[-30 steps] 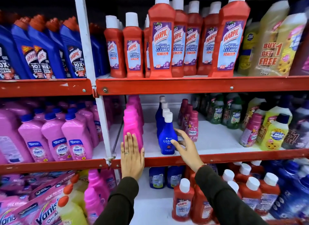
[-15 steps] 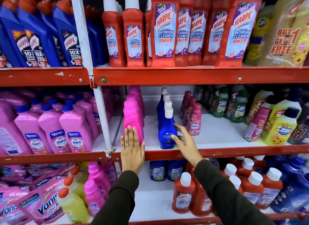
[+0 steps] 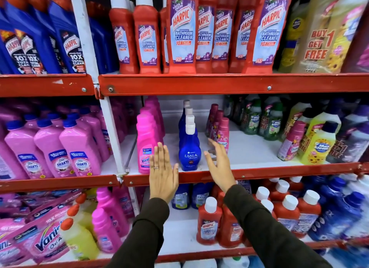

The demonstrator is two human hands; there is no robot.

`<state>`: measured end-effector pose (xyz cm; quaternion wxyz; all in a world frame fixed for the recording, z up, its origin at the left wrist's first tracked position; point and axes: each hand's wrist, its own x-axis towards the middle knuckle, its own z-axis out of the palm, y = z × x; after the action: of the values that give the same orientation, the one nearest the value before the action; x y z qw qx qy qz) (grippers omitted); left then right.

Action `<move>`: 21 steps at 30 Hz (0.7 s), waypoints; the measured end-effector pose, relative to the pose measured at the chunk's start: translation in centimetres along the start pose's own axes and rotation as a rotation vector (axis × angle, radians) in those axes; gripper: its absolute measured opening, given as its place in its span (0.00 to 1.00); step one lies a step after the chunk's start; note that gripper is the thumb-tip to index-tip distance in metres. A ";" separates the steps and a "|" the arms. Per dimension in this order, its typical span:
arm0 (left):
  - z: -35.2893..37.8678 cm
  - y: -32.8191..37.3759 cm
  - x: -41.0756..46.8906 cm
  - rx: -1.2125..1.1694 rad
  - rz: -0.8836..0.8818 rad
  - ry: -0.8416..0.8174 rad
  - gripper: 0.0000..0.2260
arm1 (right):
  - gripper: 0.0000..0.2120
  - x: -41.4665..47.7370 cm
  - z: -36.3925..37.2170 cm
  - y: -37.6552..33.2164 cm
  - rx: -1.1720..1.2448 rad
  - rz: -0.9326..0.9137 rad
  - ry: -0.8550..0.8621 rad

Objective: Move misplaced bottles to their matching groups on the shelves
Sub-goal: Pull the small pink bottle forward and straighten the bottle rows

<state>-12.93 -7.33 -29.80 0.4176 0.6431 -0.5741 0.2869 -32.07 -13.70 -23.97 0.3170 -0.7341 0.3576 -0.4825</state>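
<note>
On the middle shelf (image 3: 259, 173) a row of blue Ujala bottles (image 3: 189, 154) with white caps stands between a row of pink Vanish bottles (image 3: 145, 142) and a row of small pink Comfort bottles (image 3: 222, 134). My left hand (image 3: 162, 174) is flat and open in front of the shelf edge, just right of the front Vanish bottle and apart from it. My right hand (image 3: 218, 164) is open with fingers spread, right of the front Ujala bottle and in front of the Comfort row, holding nothing. Another pink Comfort bottle (image 3: 291, 142) stands alone among yellow Max Kleen bottles (image 3: 317, 144).
Red Harpic bathroom cleaner bottles (image 3: 182, 32) fill the top shelf, blue Harpic bottles (image 3: 65, 38) to their left. Pink Shakti bottles (image 3: 79, 148) stand left of the white upright post (image 3: 111, 136). Small red Harpic bottles (image 3: 209, 222) and Vanish pouches (image 3: 40, 239) sit on the lower shelf.
My left hand has slid right, off the front Vanish bottle. My right hand has drawn back a little from the Ujala bottle. The view has shifted downward and closer.
</note>
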 end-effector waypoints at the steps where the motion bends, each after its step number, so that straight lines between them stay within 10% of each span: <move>1: 0.4 1.2 0.3 -0.007 0.010 -0.006 0.36 | 0.21 -0.1 -0.7 0.1 -0.042 -0.017 0.034; 21: 6.5 6.3 0.7 0.079 0.074 0.016 0.35 | 0.40 4.7 -17.9 5.7 -0.446 0.324 0.724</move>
<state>-19.67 -13.25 -31.08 0.3858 0.6352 -0.5824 0.3295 -48.76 -22.91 -20.38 0.0771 -0.5028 0.6509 -0.5635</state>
